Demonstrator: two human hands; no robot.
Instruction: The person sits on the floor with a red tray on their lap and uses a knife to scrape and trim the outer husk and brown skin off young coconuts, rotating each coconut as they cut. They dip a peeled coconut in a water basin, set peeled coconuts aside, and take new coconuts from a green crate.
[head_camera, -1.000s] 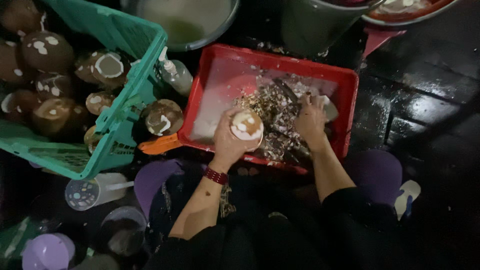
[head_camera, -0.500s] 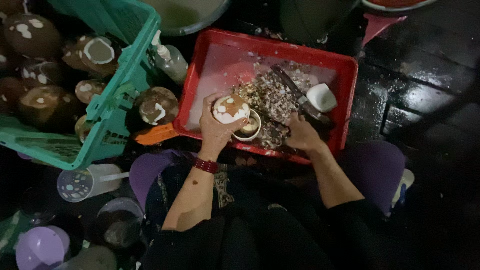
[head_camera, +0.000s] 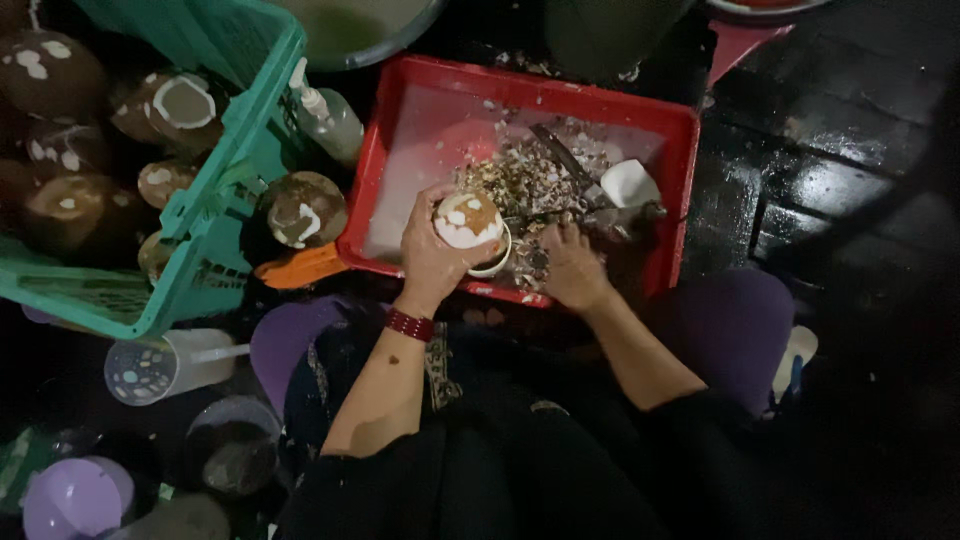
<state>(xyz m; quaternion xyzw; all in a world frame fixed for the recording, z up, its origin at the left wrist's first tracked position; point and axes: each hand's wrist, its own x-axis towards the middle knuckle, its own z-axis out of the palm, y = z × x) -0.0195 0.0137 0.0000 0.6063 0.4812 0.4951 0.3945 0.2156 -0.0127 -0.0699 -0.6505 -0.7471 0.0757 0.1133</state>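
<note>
I see a partly peeled coconut (head_camera: 467, 220), brown with white patches, held over the near edge of the red tray (head_camera: 420, 110), and my view puts it right above a small pale bowl-like piece (head_camera: 493, 262) sitting at the tray's rim. The left hand (head_camera: 432, 255) is wrapped around the coconut from below and the side, fingers curled firmly on it. Just beside it, the right hand (head_camera: 572, 268) rests low inside the tray with its fingers bent towards a dark metal tool (head_camera: 580, 212); I cannot tell whether it actually grips the tool or only touches it. Behind both hands a heap of brown and white shell scraps (head_camera: 525, 180) covers the middle of the tray, with a white chunk (head_camera: 628, 183) lying at its right edge. A red band (head_camera: 409, 324) circles the left wrist. To the left of the tray, another patchy coconut (head_camera: 305, 208) sits on the ground against a green plastic basket (head_camera: 215, 200) filled with more coconuts (head_camera: 60, 200). A squeeze bottle (head_camera: 328, 115) stands between basket and tray, and an orange handle (head_camera: 298, 267) lies just under the tray's left corner.
</note>
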